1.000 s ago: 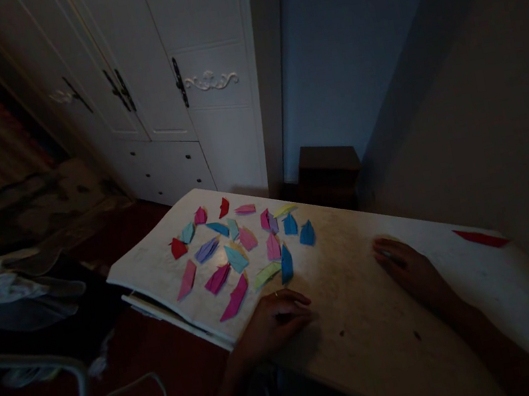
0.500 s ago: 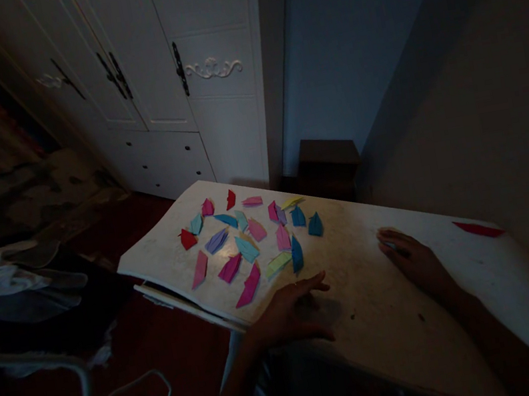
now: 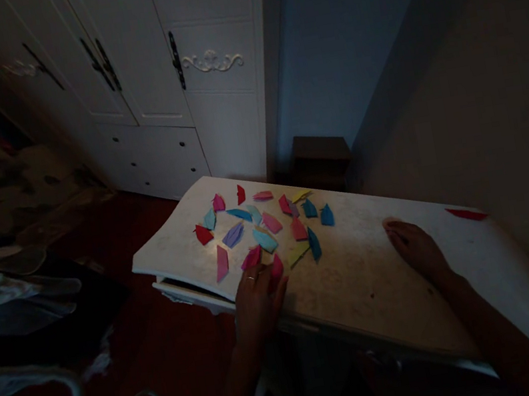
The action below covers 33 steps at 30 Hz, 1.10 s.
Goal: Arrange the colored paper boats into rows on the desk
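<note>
My left hand [image 3: 256, 301] is at the table's near edge, its thumb and fingers closed around a magenta folded paper boat [image 3: 276, 266]. Just beyond those fingers lies another magenta paper boat [image 3: 251, 257], partly covered by the hand. Several more boats in pink, red, blue, turquoise and yellow are scattered ahead, among them a pink one [image 3: 222, 262], a light blue one [image 3: 265, 240] and a dark blue one [image 3: 314, 244]. On the right, my right hand [image 3: 418, 250] rests on the tabletop with its fingers drawn together; what is under the fingertips is hard to see in the dim light.
The white table [image 3: 351, 264] has a drawer [image 3: 194, 295] slightly pulled out at its near left side. A red folded paper [image 3: 467, 213] lies at the far right. Behind stand a white wardrobe [image 3: 225, 116] and a small brown cabinet [image 3: 320, 148]. A metal frame [image 3: 74, 392] is at left.
My left hand has moved left and closed on the magenta paper boat; before, it was open over the table. The right hand stays near its spot, its fingers closer together. The view has shifted slightly.
</note>
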### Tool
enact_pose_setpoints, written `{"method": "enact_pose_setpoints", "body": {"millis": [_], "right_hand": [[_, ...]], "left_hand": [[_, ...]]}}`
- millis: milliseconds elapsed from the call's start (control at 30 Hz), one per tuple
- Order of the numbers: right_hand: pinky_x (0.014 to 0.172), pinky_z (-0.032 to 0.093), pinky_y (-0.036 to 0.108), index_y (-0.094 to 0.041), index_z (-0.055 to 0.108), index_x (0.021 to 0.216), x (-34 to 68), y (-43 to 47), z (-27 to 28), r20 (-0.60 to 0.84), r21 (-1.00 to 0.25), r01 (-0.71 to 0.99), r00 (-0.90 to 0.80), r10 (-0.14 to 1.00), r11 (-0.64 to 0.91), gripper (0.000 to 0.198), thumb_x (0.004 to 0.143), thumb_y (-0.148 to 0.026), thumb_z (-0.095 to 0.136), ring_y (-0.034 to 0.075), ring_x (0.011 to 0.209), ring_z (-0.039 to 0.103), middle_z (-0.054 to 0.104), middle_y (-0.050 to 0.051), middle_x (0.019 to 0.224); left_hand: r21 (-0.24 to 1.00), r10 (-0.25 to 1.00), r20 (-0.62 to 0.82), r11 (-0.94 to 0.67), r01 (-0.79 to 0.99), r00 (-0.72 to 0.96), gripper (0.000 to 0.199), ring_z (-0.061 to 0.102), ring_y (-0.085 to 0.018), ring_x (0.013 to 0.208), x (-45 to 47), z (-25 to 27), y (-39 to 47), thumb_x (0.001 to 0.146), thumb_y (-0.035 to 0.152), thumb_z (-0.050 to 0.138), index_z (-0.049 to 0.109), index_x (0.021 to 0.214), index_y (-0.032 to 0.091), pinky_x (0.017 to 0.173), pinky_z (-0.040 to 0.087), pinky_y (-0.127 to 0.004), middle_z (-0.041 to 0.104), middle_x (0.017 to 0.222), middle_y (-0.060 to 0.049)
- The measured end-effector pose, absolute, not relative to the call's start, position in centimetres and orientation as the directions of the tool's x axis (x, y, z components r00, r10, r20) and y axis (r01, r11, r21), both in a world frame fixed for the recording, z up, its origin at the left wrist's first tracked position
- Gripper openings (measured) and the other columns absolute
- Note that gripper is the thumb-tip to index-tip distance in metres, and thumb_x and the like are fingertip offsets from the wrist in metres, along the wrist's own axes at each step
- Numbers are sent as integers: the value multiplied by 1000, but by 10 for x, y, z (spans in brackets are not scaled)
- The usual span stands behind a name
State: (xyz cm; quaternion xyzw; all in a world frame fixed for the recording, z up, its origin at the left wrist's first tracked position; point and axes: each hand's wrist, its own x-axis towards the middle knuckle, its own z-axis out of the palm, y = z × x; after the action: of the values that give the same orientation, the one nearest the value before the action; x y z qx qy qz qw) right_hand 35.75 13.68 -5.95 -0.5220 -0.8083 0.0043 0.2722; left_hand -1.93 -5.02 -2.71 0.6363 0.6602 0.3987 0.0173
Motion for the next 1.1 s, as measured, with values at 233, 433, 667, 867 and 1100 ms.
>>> {"method": "enact_pose_setpoints", "body": {"millis": [233, 433, 667, 867, 1100], "right_hand": [[93, 49, 44, -18, 69, 99, 338, 122, -52, 496, -249, 854, -293, 818, 457, 36, 93, -41, 42, 27, 102, 62, 71, 12, 106], [88, 49, 43, -19, 67, 91, 343, 125, -52, 527, -254, 870, -243, 814, 424, 33, 92, -39, 41, 27, 92, 62, 70, 13, 95], [86, 49, 43, -21, 64, 87, 342, 126, -57, 506, -267, 844, -288, 813, 465, 28, 91, -37, 41, 27, 90, 60, 69, 12, 92], [83, 49, 40, -22, 60, 85, 326, 110, -46, 491, -303, 797, -339, 803, 522, 23, 92, -38, 46, 25, 90, 59, 66, 11, 91], [84, 49, 38, -23, 56, 79, 313, 86, -37, 443, -413, 688, -421, 792, 597, 14, 90, -31, 51, 23, 92, 60, 68, 9, 96]], "left_hand": [[379, 954, 282, -9, 925, -106, 18, 62, -26, 88, -26, -20, -56, 84, 31, 67, 66, 97, 19, 76, 51, -37, 66, 94, -11], [417, 953, 271, 8, 909, -132, 16, 62, -25, 87, -24, -23, -57, 84, 24, 64, 66, 99, 18, 77, 51, -36, 65, 91, -9], [499, 878, 452, -103, 861, -156, 22, 64, -25, 95, -37, -31, -54, 83, 24, 65, 66, 104, 20, 83, 54, -37, 68, 100, -9], [594, 810, 551, -213, 776, -200, 23, 65, -22, 84, -30, -12, -39, 82, 29, 67, 67, 104, 21, 75, 56, -34, 68, 94, -7], [610, 783, 607, -352, 710, -134, 19, 62, -18, 77, 3, 18, -15, 84, 25, 64, 66, 103, 20, 72, 52, -31, 67, 84, -4]]}}
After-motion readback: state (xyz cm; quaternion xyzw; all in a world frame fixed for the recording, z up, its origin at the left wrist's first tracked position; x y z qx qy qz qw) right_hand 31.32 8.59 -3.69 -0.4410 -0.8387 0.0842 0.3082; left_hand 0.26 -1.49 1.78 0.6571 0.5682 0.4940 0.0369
